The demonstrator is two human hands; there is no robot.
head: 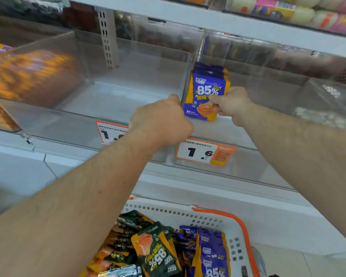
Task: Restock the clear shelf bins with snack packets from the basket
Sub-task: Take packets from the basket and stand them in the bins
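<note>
A white shelf board (208,19) runs across the top of the frame, with pink and yellow wrapped goods (308,13) blurred on it at the upper right. A white slotted upright (107,39) stands at upper centre. 2 orange-edged price tags (205,151) sit mid-frame; the right one reads 1.6. Pale floor tiles (308,264) show at lower right. The light is even and bright.

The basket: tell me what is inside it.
The white basket with orange trim holds dark green snack packets on the left and purple packets on the right. Its bottom is covered by packets, and the left forearm hides its left side.
</note>
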